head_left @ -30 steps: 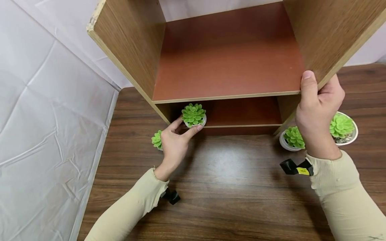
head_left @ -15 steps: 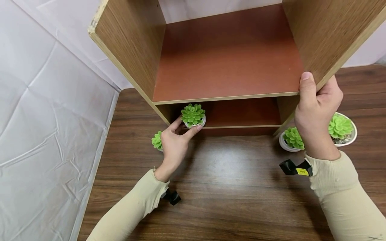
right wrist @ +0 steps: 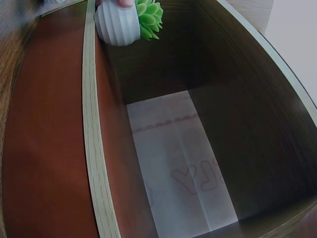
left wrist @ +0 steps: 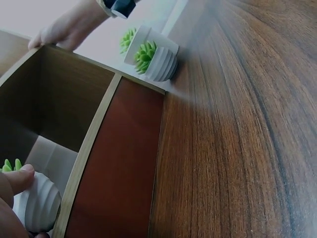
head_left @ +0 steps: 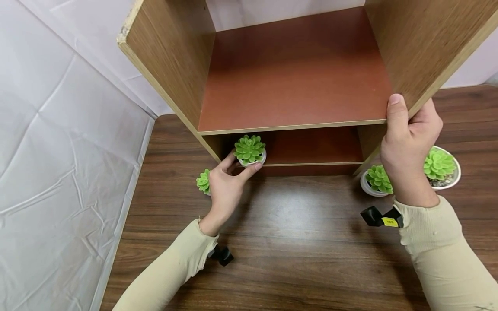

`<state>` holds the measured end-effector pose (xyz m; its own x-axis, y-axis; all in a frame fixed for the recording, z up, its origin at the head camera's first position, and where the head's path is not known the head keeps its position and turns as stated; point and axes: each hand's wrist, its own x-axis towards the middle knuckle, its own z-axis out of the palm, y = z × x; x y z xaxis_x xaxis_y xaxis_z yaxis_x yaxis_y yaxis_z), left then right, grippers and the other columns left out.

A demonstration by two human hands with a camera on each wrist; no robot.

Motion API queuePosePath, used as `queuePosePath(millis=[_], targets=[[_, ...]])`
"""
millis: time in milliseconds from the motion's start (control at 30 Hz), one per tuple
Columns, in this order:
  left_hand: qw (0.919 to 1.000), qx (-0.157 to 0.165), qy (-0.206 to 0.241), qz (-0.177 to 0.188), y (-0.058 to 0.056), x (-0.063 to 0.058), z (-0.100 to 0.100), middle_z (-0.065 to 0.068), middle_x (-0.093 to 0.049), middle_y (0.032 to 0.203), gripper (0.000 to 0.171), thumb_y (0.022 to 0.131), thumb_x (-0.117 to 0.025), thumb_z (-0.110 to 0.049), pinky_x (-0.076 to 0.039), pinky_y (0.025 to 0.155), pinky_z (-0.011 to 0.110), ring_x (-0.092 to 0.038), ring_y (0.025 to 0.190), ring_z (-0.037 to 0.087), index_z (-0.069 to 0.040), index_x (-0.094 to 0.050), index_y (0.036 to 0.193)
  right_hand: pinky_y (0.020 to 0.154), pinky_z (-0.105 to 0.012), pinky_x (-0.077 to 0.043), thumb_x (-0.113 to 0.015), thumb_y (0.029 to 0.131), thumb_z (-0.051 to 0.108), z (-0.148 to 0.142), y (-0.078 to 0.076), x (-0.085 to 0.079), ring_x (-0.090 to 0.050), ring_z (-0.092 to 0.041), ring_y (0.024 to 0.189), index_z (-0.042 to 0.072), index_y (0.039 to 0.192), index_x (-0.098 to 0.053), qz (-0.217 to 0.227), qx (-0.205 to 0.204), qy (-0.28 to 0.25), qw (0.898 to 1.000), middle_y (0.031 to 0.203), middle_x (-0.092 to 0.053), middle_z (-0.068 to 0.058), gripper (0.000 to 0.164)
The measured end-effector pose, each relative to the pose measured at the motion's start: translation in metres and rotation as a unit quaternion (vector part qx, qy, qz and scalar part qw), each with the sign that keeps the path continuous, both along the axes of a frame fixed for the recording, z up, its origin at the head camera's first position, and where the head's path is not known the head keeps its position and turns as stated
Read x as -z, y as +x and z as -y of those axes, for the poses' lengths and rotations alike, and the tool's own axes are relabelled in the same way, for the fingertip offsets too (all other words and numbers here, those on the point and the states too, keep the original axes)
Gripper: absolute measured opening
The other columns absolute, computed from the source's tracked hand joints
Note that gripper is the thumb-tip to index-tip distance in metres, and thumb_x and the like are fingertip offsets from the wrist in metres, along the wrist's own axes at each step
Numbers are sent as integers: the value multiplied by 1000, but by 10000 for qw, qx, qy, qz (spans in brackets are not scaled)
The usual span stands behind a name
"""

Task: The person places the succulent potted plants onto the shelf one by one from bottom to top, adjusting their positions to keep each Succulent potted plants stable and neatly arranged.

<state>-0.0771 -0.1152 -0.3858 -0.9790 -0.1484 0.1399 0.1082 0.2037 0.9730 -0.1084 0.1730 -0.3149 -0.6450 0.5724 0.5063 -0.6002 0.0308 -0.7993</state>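
Note:
My left hand (head_left: 225,185) holds a small potted artificial succulent (head_left: 249,150), thumb at the front of its white pot, fingers on the left side. It is at the left front of the shelf unit's lower compartment. In the left wrist view its ribbed white pot (left wrist: 42,201) is by the front edge of the lower board (left wrist: 86,163); the right wrist view shows the same pot (right wrist: 119,24) there. Whether its full weight rests on the board, I cannot tell. My right hand (head_left: 410,142) grips the wooden shelf unit (head_left: 295,77) by its right side panel, thumb inside.
Another potted succulent (head_left: 203,181) stands left of the unit, partly behind my left hand. To the right are a small one (head_left: 378,178) and a larger white-potted one (head_left: 439,164), partly hidden by my right arm. A pale sheeted wall (head_left: 66,164) borders the wooden tabletop (head_left: 288,242).

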Motion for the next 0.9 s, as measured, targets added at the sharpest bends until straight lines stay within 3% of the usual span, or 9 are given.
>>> queuePosePath(millis=[233, 433, 633, 700, 900], targets=[[9999, 101, 20, -45, 2, 5, 1, 0, -69, 113, 67, 73, -89, -21, -54, 80, 36, -65, 104, 11, -13, -62, 133, 74, -26, -46, -56, 90, -3, 0, -1, 1, -63, -19, 77, -4, 94, -70, -30, -59, -5, 10000, 83, -68, -14, 15], [9987, 221, 437, -102, 3, 5, 2, 2, -63, 127, 72, 73, -88, -14, -50, 88, 45, -61, 112, 14, -10, -57, 138, 74, -26, -46, -56, 91, -3, 0, 0, 0, -63, -19, 77, -4, 93, -70, -25, 12, 10, 10000, 83, -68, -13, 14], [9989, 50, 472, -14, 5, 3, 3, 2, -55, 137, 75, 72, -88, -7, -45, 96, 46, -56, 120, 15, -7, -54, 139, 74, -27, -46, -56, 90, -3, 0, -1, -1, -63, -19, 78, -6, 94, -70, -37, -28, -14, 10000, 84, -68, -14, 14], [9990, -3, 447, 7, 7, 0, 2, 4, -55, 137, 75, 72, -87, -4, -45, 96, 44, -55, 121, 17, -6, -54, 139, 74, -27, -46, -56, 90, -3, 1, -1, -1, -63, -19, 77, -6, 94, -70, -42, -50, -30, 10000, 84, -68, -14, 14], [9991, -23, 403, -136, 19, -23, -4, 11, -56, 136, 75, 72, -84, 4, -47, 94, 42, -56, 120, 23, 5, -50, 139, 75, -26, -46, -55, 91, -3, 1, -1, -2, -63, -19, 78, -7, 95, -70, -18, -24, 6, 10000, 84, -68, -14, 15]])
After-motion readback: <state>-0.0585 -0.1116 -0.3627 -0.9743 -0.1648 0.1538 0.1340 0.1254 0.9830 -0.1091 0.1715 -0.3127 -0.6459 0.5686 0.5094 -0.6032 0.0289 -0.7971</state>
